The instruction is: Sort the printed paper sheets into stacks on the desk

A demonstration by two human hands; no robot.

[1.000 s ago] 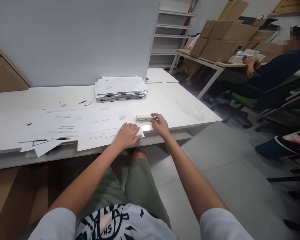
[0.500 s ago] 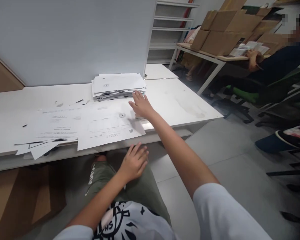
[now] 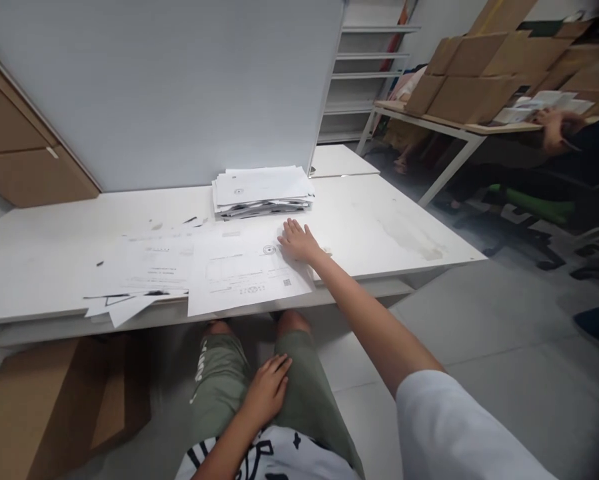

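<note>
My right hand lies flat with its fingers apart on the upper right part of a printed sheet of paper. This sheet carries round stamps and a small square code, and its lower edge hangs over the front of the white table. Left of it, another printed sheet overlaps several loose papers. Behind my right hand sits a thick stack of papers. My left hand rests on my thigh, fingers stretched out, holding nothing.
A grey panel rises along the table's back. An open cardboard box stands on the floor at lower left. To the right, a person's hand handles papers at another table with stacked cardboard boxes. Small dark scraps lie on the tabletop.
My right hand has come down from beside the stack onto the printed sheet. My left hand has drawn back from near the table edge to my thigh. The view has shifted left.
</note>
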